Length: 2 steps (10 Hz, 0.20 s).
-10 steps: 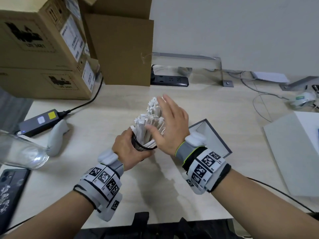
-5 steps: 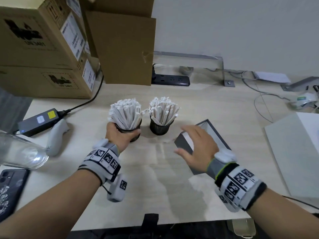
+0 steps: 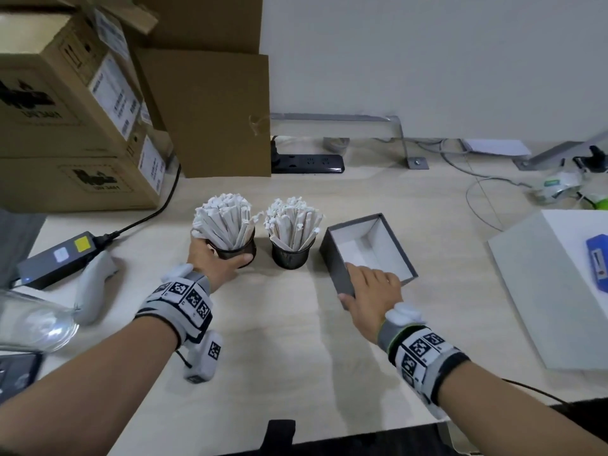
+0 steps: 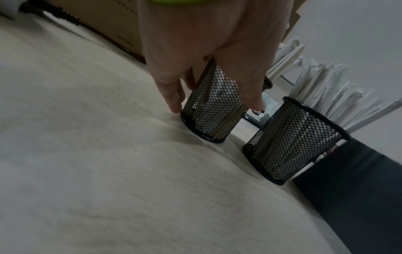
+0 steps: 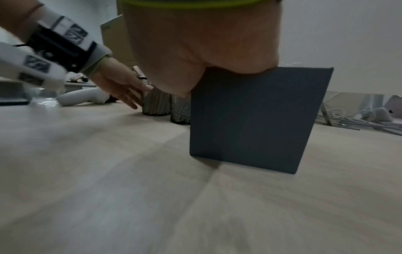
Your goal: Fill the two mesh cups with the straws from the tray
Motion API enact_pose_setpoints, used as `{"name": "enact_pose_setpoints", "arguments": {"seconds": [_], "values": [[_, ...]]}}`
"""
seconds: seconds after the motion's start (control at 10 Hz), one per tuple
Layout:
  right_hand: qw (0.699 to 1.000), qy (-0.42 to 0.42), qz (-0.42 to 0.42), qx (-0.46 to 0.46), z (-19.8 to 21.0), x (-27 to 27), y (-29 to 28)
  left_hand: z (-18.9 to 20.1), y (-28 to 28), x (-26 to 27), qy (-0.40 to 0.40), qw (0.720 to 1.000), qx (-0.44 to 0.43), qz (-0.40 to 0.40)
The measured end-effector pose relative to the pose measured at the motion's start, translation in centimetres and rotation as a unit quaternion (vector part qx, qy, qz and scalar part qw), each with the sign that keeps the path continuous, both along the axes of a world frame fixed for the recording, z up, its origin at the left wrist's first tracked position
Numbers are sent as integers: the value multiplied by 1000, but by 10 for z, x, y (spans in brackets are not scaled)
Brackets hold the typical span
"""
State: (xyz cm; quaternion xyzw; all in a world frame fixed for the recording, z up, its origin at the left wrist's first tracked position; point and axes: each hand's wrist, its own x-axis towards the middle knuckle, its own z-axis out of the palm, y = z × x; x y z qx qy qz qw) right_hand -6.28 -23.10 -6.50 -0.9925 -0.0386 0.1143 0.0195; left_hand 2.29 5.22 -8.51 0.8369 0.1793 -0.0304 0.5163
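Two black mesh cups stand side by side, both packed with white wrapped straws (image 3: 227,215). My left hand (image 3: 214,261) grips the left cup (image 3: 235,250), thumb on one side and fingers (image 4: 172,96) on the other of its mesh wall (image 4: 214,106). The right cup (image 3: 291,255) (image 4: 291,147) stands free beside it. To its right is the grey tray (image 3: 332,258), and its white inside shows no straws. My right hand (image 3: 368,286) grips the tray's near wall (image 5: 256,120), fingers over the rim and thumb outside.
Cardboard boxes (image 3: 75,126) are stacked at the back left, with a black power strip (image 3: 307,163) behind the cups. A power adapter (image 3: 56,258), a white handheld device (image 3: 93,284) and a clear plastic item (image 3: 33,324) lie left. A white box (image 3: 552,291) sits right.
My left hand has set the filled cup down beside the other one. My right hand left the straws, moved right and took hold of the tray's near wall.
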Motion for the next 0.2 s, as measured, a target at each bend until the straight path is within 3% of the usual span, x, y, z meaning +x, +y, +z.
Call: {"name": "enact_pose_setpoints", "arguments": {"seconds": [0.2], "values": [[998,-12,-19,65,22,25,8,20,27,4,-61,997,43,-9]]}}
